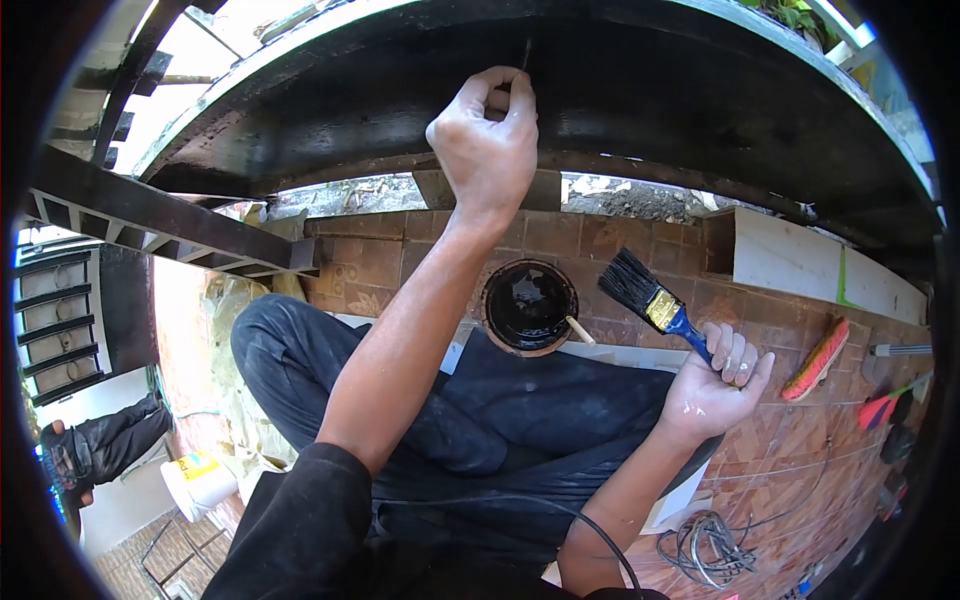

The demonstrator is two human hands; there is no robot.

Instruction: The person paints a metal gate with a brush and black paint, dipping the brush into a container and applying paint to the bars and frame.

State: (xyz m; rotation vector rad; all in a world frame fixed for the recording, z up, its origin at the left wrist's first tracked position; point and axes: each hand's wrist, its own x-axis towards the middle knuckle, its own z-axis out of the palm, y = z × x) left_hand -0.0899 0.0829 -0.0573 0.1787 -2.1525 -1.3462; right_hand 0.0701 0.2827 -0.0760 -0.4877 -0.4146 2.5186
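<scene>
My left hand (487,140) reaches up to a dark, glossy painted board (350,110). Its thumb and fingertips are pinched together close to the surface, by a thin upright line; what they hold, if anything, is too small to make out. In my right hand (718,385) is a paintbrush (657,304) with a blue handle, a metal band and black bristles, which point up and to the left. Pale smears mark the fingers of this hand. Between my arms, in front of my legs, sits a round container of black paint (530,302), a light stick (580,330) leaning at its rim.
A red-and-pink scrubbing brush (816,360) lies on the tiled floor (760,440) to the right. Coiled cable (708,550) rests at the lower right. A white bucket (198,485) stands at the left, near another person's legs (115,440). A dark beam (170,215) juts in from the left.
</scene>
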